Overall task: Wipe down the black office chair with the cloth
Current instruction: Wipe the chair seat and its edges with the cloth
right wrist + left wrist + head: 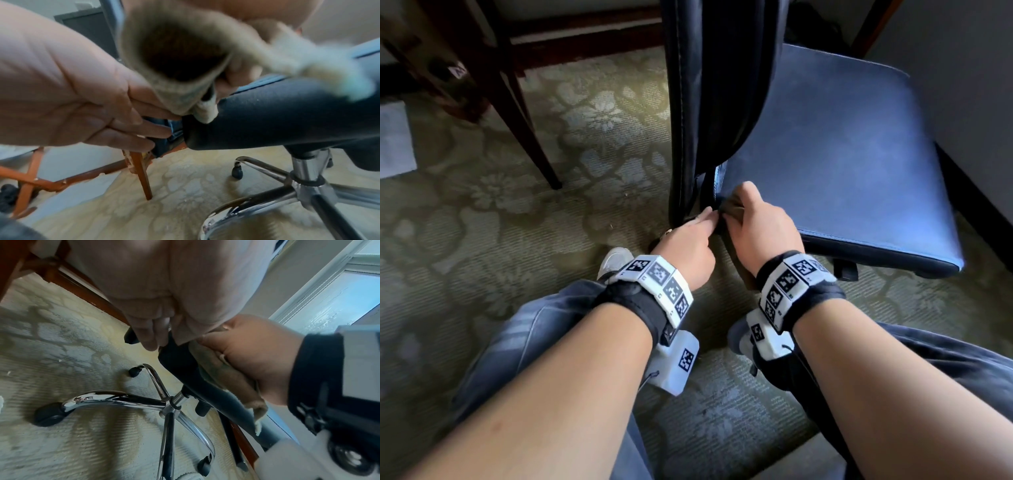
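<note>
At centre frame, low by the black office chair (825, 144) seat's rear corner, the right hand (763, 229) clamps the bunched cloth (224, 374) (left hand (688, 246), fingers straight, steadies alongside); firm, overlapping strokes along that edge would serve best.

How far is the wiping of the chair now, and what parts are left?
Done: cannot tell; the seat shows no clear wiped marks. In hand: the right hand grips the cloth against the seat's rear corner, beside the backrest; the left hand reaches in with straight fingers next to it. Left, probably: the chrome base and casters, which nothing touches.
</note>
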The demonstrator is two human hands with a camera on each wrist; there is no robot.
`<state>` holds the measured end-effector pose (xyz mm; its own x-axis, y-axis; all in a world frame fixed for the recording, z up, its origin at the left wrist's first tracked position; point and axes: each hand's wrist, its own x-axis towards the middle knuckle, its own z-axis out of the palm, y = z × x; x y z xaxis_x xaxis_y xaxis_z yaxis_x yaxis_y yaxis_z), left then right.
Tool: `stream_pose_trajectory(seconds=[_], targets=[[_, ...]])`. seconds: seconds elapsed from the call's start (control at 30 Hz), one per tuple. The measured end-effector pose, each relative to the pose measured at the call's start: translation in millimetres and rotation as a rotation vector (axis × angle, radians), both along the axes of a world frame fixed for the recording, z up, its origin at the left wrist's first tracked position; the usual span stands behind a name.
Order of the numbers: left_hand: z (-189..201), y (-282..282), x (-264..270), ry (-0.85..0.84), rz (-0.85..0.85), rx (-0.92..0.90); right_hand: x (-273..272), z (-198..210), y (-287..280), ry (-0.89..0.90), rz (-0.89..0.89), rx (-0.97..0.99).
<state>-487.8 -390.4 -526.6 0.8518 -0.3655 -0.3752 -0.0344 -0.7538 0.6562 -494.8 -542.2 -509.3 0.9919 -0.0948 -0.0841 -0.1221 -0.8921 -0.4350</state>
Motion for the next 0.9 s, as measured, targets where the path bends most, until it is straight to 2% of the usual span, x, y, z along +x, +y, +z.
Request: stream_pose_trajectory(seconds=[0.07, 0.13, 0.33, 0.43, 0.53, 0.73, 0.9], targets=[[-1.9, 0.2, 1.7, 0.031, -0.011, 0.017, -0.5, -2.0, -5.2, 0.008, 0.0, -0.077], [2.2, -0.2, 0.7, 0.054, -0.049, 0.027, -5.8, -3.8, -14.9, 0.017, -0.052, -0.072], [13.5, 1.2, -5.9, 0.073, -0.078, -0.007, -19.0, -0.7, -34.2, -0.014, -0.242, 0.134], [13.1, 0.5, -8.8, -0.005, -0.098, 0.014, -18.0, -3.0, -24.5, -0.095, -0.156, 0.13], [9.9, -6.5, -12.2, -0.019, -0.162, 0.066, -19.9, -13.9, -18.9, -0.074, -0.041, -0.048], [-4.1, -24.6, -19.4, -0.018, -0.247, 0.185, -38.5, -20.0, -49.0, -0.037, -0.115, -0.106], [12.5, -26.3, -24.5, -0.041, -0.151, 0.12, -40.8, -18.0, -39.2, -0.127, -0.066, -0.078]])
